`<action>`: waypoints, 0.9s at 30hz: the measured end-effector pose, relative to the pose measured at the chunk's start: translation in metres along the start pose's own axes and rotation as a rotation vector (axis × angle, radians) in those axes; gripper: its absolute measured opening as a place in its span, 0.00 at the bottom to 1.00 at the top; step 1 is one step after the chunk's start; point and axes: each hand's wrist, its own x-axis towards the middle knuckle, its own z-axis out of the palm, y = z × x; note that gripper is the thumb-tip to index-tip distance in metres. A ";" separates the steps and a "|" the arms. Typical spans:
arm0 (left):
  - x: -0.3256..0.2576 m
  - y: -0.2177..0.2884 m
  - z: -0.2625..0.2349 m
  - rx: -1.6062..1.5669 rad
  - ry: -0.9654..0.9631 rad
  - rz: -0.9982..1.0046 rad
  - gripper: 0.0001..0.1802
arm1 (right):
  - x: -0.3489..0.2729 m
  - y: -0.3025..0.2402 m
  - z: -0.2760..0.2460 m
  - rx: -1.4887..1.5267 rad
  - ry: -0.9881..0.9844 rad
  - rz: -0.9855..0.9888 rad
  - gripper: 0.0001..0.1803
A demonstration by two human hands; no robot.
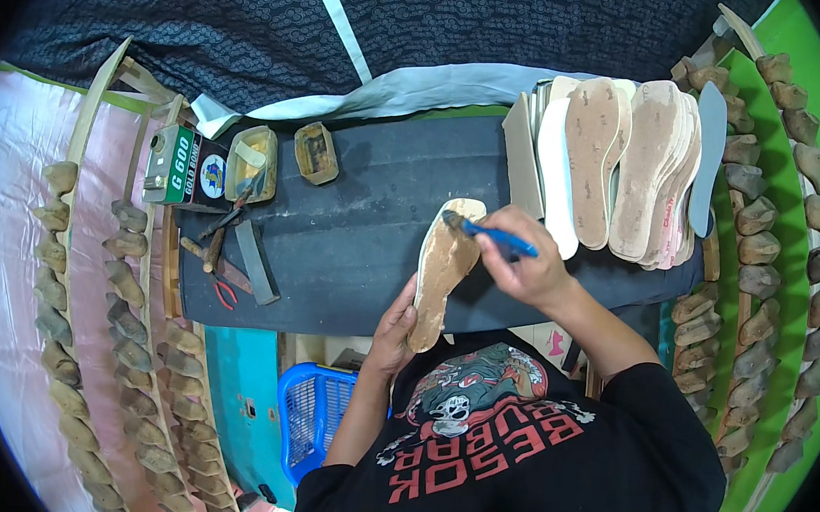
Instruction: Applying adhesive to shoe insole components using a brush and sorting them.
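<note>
well, the two hands were apart, each closed on something of its own. the left hand [393,327] pinched the narrow lower end of a shoe-shaped insole [445,270], which was tilted above the near edge of the dark table [353,251]. the right hand [531,270] gripped a blue-handled brush [506,239], its bristles touching the insole's brownish face near the wide end. to the right lay piles of insoles [651,159], with a grey sole-shaped piece [708,159] beside them. on the left were a green can [168,168], two grimy trays [316,152] and red-handled pliers [225,294]; a blue basket [297,375] sat below the table.
</note>
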 end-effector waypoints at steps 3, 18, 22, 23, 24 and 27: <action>-0.004 -0.002 -0.002 -0.001 0.004 -0.001 0.43 | -0.002 0.008 0.004 -0.066 0.068 0.073 0.12; -0.010 -0.005 -0.004 -0.048 0.039 0.034 0.45 | -0.009 0.004 0.000 -0.091 0.099 0.109 0.11; -0.008 -0.002 -0.003 -0.101 0.035 0.062 0.46 | -0.014 -0.001 -0.001 -0.040 -0.055 -0.087 0.13; -0.008 -0.002 -0.003 -0.104 0.041 0.069 0.46 | -0.011 0.002 -0.002 -0.039 -0.055 -0.086 0.13; -0.008 -0.002 -0.002 -0.104 0.041 0.068 0.46 | -0.007 0.008 -0.006 -0.103 0.018 0.044 0.13; -0.006 -0.002 -0.001 -0.104 0.051 0.079 0.46 | -0.002 0.011 -0.012 -0.129 0.098 0.139 0.12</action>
